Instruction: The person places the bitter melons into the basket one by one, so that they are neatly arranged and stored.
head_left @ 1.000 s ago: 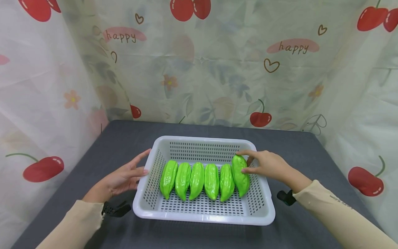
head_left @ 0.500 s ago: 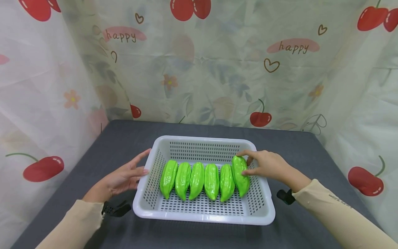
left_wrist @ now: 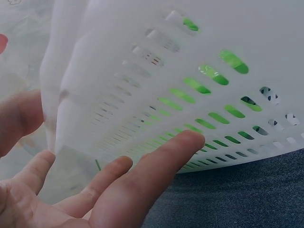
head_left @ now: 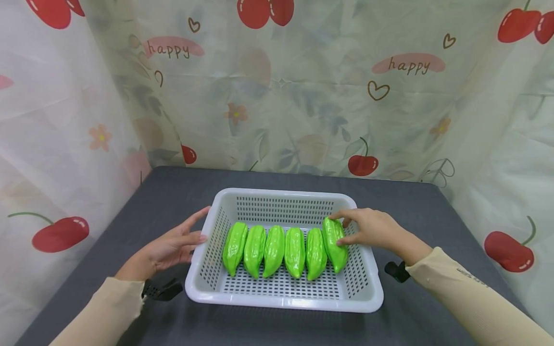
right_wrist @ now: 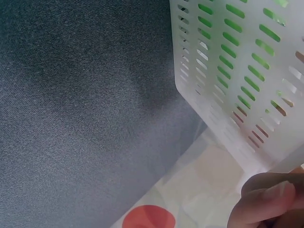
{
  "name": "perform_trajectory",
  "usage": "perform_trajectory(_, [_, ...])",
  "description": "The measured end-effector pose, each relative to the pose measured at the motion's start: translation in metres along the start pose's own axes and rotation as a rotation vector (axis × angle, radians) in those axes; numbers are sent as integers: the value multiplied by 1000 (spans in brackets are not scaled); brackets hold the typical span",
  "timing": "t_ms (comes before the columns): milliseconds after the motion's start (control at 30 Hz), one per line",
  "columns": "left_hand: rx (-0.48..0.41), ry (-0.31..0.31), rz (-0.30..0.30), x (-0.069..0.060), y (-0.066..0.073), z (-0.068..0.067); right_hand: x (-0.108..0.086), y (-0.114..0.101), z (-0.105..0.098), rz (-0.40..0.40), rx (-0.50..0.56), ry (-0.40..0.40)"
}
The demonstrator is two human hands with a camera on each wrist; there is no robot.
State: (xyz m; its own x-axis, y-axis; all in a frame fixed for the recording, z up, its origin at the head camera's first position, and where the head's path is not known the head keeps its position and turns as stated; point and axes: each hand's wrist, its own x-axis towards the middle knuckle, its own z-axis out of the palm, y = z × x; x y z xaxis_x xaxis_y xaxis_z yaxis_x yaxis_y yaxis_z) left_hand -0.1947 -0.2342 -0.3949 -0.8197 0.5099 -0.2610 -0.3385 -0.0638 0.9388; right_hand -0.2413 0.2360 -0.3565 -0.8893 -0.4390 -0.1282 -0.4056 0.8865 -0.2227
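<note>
A white slotted plastic basket (head_left: 281, 303) stands on the dark table. Inside it lies a row of several glossy, bright green, ridged vegetables (head_left: 295, 252) with tapered ends, their kind not certain. My right hand (head_left: 373, 228) reaches over the basket's right side and pinches the rightmost green vegetable (head_left: 335, 257) near its upper end, thumb on its right side. The left hand (head_left: 170, 247) touches the basket's left rim, its fingers spread and fairly straight. In the left wrist view, fingers (left_wrist: 142, 185) lie beside the outer wall (left_wrist: 156, 85). The right wrist view shows only part of the right hand (right_wrist: 268, 199).
The dark grey table (head_left: 402, 202) extends around the basket. Behind and at both sides hangs a pale curtain (head_left: 281, 110) printed with cherries, flowers and hearts. Black wrist straps (head_left: 162, 290) sit below both hands.
The right hand and the pinched vegetable have shifted very slightly. The left hand, the basket and the other green vegetables look the same.
</note>
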Motion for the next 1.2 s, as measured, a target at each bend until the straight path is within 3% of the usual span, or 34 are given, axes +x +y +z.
perform_trajectory(433, [1, 12, 5, 0, -1, 3, -1, -1, 0, 12, 34, 17])
perform_trajectory(1200, [12, 20, 1, -1, 0, 3, 4, -4, -2, 31, 37, -43])
